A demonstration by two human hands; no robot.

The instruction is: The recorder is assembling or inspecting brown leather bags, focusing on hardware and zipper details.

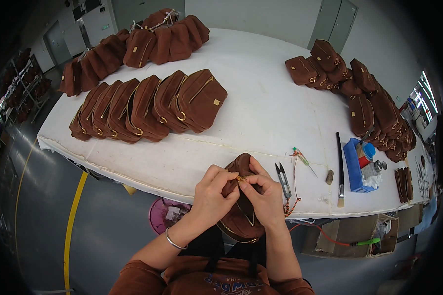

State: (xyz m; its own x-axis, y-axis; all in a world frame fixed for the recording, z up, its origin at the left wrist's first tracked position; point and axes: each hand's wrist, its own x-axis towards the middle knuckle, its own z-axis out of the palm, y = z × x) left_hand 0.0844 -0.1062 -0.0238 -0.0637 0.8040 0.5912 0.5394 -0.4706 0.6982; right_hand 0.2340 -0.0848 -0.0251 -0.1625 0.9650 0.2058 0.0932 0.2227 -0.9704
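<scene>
A brown bag [242, 216] with a gold zipper is held up at the table's front edge, its lower end over my lap. My left hand [212, 191] is closed, thumb and forefinger pinched at a small gold-coloured fitting [240, 179] on the bag. From the other side my right hand [263, 194] grips the bag, its thumb against the same fitting and some fingers hidden behind the material. Just right of my right hand lie thread snips [282, 179], a green-handled awl [300, 156] and an orange-and-dark cord [291, 209].
Similar brown bags stand in a row [147, 108] at left, with more at the back [167, 42] and right [379, 108]. A brush [340, 172] and a blue bin [352, 167] of bottles sit at right. Below are a pink bucket [157, 216] and a cardboard box [342, 236].
</scene>
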